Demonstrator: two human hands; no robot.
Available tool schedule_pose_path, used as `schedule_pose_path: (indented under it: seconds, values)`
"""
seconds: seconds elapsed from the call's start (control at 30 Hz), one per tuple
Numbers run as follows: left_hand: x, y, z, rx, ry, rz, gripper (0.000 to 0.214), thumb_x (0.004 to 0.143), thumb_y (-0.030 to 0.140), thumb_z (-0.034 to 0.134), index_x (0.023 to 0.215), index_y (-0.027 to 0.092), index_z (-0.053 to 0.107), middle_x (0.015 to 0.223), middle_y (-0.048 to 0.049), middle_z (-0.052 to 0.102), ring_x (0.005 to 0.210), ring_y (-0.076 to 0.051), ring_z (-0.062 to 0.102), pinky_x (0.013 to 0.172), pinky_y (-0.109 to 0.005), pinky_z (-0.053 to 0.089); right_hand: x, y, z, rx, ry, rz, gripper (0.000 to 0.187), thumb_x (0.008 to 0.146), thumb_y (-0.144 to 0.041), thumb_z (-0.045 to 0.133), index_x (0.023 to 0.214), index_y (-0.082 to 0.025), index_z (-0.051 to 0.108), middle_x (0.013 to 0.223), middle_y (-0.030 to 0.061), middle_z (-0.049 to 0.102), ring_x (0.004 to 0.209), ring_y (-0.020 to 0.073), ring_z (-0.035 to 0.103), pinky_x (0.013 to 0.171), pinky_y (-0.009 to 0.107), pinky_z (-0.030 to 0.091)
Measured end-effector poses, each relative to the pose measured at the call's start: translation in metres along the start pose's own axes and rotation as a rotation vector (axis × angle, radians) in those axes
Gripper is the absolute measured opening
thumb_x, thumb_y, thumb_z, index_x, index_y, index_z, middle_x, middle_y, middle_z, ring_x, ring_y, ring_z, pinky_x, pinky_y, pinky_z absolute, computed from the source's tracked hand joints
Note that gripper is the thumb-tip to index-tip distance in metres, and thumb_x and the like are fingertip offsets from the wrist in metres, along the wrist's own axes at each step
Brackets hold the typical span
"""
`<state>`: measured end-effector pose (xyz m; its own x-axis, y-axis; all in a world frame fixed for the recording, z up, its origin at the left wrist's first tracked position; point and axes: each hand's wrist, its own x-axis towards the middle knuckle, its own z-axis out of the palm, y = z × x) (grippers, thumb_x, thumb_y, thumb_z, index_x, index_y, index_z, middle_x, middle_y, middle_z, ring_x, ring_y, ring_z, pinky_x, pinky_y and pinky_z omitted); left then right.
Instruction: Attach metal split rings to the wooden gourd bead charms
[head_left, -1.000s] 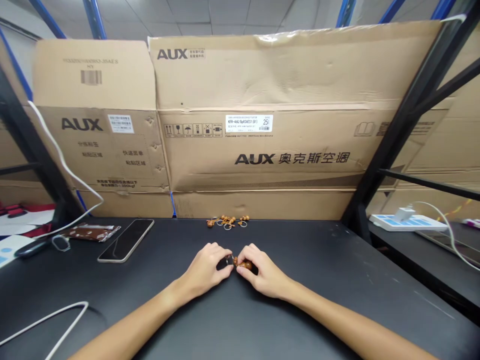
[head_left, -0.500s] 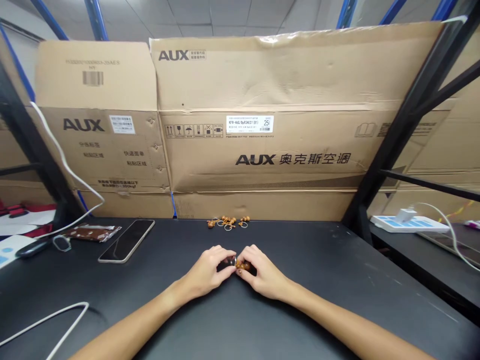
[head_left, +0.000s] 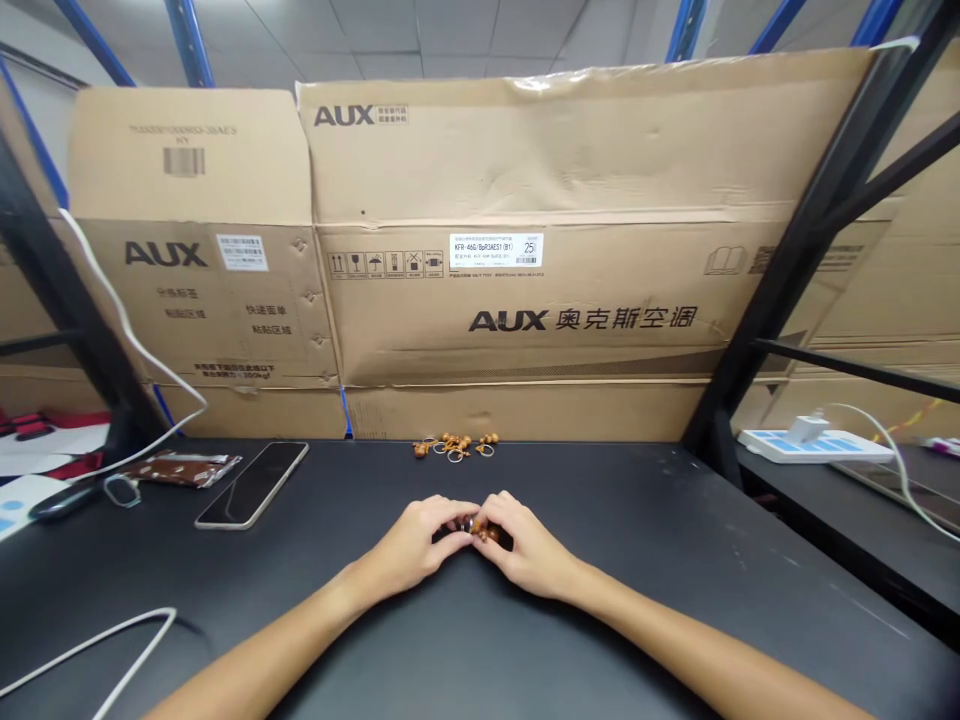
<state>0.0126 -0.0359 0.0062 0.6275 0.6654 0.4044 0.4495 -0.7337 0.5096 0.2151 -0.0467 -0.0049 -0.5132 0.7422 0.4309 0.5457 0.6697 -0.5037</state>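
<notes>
Both hands meet over the black table (head_left: 465,640), fingertips almost touching. My left hand (head_left: 421,540) pinches the metal key ring (head_left: 466,525) between thumb and fingers. In my right hand (head_left: 529,545) are the brown wooden beads of the keychain (head_left: 491,534), gripped by thumb and fingertips and partly covered by them. The ring and the beads lie side by side between the hands; how they are joined is too small to make out. Farther back, near the cardboard, lie several similar wooden-bead keychains (head_left: 454,444) with metal rings.
At left lie a smartphone (head_left: 253,486), a brown packet (head_left: 184,468), glasses (head_left: 120,490) and a white cable (head_left: 142,625). Large cardboard sheets (head_left: 517,350) stand along the back edge. A black metal post (head_left: 780,260) rises at right, with a white power strip (head_left: 817,447) beyond it.
The key ring has turned slightly between my left fingers, and the fingertips of both hands have come closer together. The view has shifted slightly.
</notes>
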Motion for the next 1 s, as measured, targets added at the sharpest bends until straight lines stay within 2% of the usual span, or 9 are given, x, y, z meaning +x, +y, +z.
schedule_pose_path:
  seconds: [0.2, 0.3, 0.43, 0.7, 1.0]
  values:
    - [0.001, -0.005, 0.001, 0.066, 0.002, 0.002, 0.021, 0.088, 0.026, 0.06, 0.109, 0.024, 0.064, 0.094, -0.0007, 0.069, 0.087, -0.016, 0.06, 0.081, -0.026, 0.046, 0.001, 0.001, 0.0, 0.041, 0.016, 0.022, 0.012, 0.091, -0.019, 0.048, 0.083, -0.021, 0.055, 0.078, 0.0007, 0.057, 0.076, 0.0168, 0.049, 0.071, 0.03, 0.042]
    - [0.001, -0.008, 0.003, 0.099, 0.016, 0.013, 0.014, 0.091, 0.023, 0.055, 0.098, 0.022, 0.068, 0.089, -0.0015, 0.069, 0.084, -0.016, 0.06, 0.079, -0.026, 0.046, 0.001, 0.002, 0.0, 0.047, 0.0, 0.03, 0.013, 0.091, -0.019, 0.048, 0.083, -0.021, 0.057, 0.078, 0.001, 0.058, 0.077, 0.017, 0.049, 0.072, 0.03, 0.042]
    - [0.001, -0.011, 0.005, 0.146, 0.045, 0.001, 0.017, 0.091, 0.02, 0.052, 0.085, 0.02, 0.068, 0.081, -0.0025, 0.067, 0.079, -0.017, 0.059, 0.075, -0.027, 0.045, 0.001, 0.001, 0.0, 0.052, -0.009, 0.037, 0.011, 0.089, -0.016, 0.05, 0.083, -0.021, 0.059, 0.079, 0.001, 0.059, 0.079, 0.0171, 0.05, 0.073, 0.031, 0.042]
    - [-0.001, -0.004, 0.004, 0.137, 0.033, 0.03, 0.005, 0.086, 0.022, 0.058, 0.086, 0.019, 0.062, 0.086, -0.0026, 0.065, 0.081, -0.017, 0.057, 0.077, -0.029, 0.044, 0.002, 0.003, 0.0, 0.041, 0.005, 0.033, 0.01, 0.089, -0.019, 0.051, 0.081, -0.021, 0.057, 0.077, 0.001, 0.058, 0.077, 0.0172, 0.05, 0.071, 0.031, 0.042]
    - [-0.002, -0.003, 0.004, 0.155, 0.007, 0.053, 0.01, 0.088, 0.021, 0.053, 0.08, 0.018, 0.058, 0.082, -0.0024, 0.062, 0.078, -0.016, 0.055, 0.075, -0.029, 0.042, 0.001, 0.001, -0.001, 0.044, -0.015, -0.001, 0.01, 0.09, -0.022, 0.051, 0.084, -0.021, 0.059, 0.079, 0.0011, 0.059, 0.078, 0.0168, 0.05, 0.073, 0.031, 0.042]
